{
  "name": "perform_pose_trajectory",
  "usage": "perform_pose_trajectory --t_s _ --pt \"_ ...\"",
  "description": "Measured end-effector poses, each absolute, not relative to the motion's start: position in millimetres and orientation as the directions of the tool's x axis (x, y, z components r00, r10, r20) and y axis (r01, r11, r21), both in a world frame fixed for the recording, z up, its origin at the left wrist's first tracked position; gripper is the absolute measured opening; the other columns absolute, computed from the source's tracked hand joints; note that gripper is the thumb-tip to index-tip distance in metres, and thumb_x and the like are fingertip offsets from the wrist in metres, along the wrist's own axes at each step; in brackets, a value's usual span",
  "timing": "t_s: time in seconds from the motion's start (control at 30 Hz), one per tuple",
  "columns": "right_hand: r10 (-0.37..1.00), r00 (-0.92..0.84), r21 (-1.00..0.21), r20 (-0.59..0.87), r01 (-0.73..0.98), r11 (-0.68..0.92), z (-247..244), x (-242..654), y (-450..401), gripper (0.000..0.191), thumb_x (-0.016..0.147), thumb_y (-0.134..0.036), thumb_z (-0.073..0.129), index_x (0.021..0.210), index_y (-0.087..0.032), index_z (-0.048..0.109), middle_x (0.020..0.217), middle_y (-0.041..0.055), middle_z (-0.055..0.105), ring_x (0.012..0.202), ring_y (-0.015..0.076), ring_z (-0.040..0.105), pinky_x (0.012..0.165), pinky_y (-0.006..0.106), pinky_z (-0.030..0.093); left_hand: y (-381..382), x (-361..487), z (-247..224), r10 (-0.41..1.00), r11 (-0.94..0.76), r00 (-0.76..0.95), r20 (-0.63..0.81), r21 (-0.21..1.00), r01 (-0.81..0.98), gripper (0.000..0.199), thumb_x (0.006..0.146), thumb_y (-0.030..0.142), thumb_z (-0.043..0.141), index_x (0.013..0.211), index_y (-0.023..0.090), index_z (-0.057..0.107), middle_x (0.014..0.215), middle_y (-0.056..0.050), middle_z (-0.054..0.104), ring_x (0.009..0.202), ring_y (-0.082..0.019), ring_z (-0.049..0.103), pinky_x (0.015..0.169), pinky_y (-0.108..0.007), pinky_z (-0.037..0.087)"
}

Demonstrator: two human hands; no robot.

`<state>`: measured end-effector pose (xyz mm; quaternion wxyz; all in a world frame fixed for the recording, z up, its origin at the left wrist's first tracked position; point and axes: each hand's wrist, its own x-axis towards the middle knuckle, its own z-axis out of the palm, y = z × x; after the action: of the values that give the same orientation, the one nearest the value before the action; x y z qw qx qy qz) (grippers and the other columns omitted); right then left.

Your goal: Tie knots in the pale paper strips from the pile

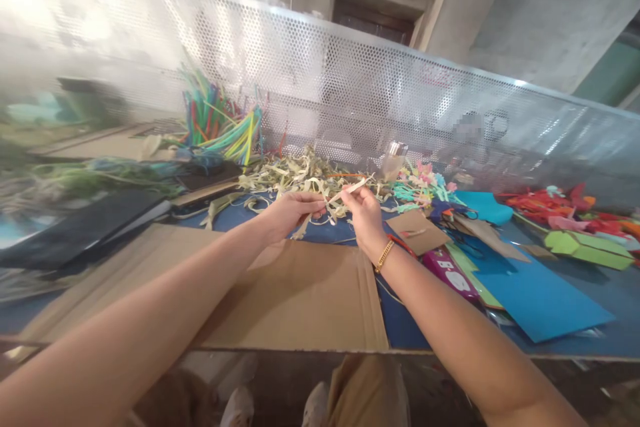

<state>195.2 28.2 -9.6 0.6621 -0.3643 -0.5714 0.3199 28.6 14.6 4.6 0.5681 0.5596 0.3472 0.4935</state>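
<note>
Above the far edge of a cardboard sheet (300,300), both hands meet over a pile of pale, dry-looking curled strips (295,170). My right hand (366,217), with a gold bracelet at its wrist, pinches a narrow cream strip (354,188) that slants up to the right. The fingers of my left hand (290,215) are closed on the lower left end of this strip. Whether it is paper or dried husk I cannot tell. Loose curled ends hang around the left fingertips.
Colourful pipe cleaners (223,120) stand at the back left. To the right lie blue sheets (540,293), a purple packet (450,273), a green folded paper box (587,248) and red craft pieces (565,207). A perforated metal screen (300,67) runs behind the table.
</note>
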Motion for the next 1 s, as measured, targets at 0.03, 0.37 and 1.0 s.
perform_pose_trajectory --t_s 0.03,0.37,1.0 --pt "0.821 0.178 -0.837 0.542 0.029 0.546 -7.4 197.5 29.1 0.034 0.075 -0.044 0.062 0.097 -0.018 0.061 0.090 0.0050 0.065 0.082 0.0160 0.059 0.077 0.031 0.046 15.5 28.7 3.7 0.943 -0.131 0.284 0.172 0.979 -0.157 0.019 0.064 0.032 0.078 0.073 0.016 0.073 0.071 -0.005 0.067 0.062 -0.011 0.054 0.059 -0.024 0.040" --pt "0.733 -0.142 -0.584 0.665 0.512 0.629 10.0 212.6 25.9 0.022 0.072 -0.046 0.068 0.071 -0.024 0.072 0.094 0.0041 0.069 0.098 0.0204 0.060 0.097 0.039 0.040 6.3 33.4 9.6 0.911 -0.308 0.336 0.240 0.937 0.166 0.020 0.064 0.039 0.075 0.065 0.020 0.074 0.061 -0.002 0.066 0.062 -0.015 0.054 0.062 -0.027 0.041" --pt "0.546 -0.009 -0.461 0.838 0.524 0.716 12.5 208.9 19.3 0.027 0.078 -0.040 0.065 0.098 -0.022 0.065 0.112 0.0087 0.060 0.110 0.0222 0.053 0.100 0.041 0.037 4.4 36.1 7.0 0.959 -0.070 0.266 0.100 0.990 -0.119 0.013 0.070 0.028 0.074 0.071 0.016 0.072 0.072 -0.006 0.070 0.065 -0.012 0.059 0.060 -0.022 0.045"
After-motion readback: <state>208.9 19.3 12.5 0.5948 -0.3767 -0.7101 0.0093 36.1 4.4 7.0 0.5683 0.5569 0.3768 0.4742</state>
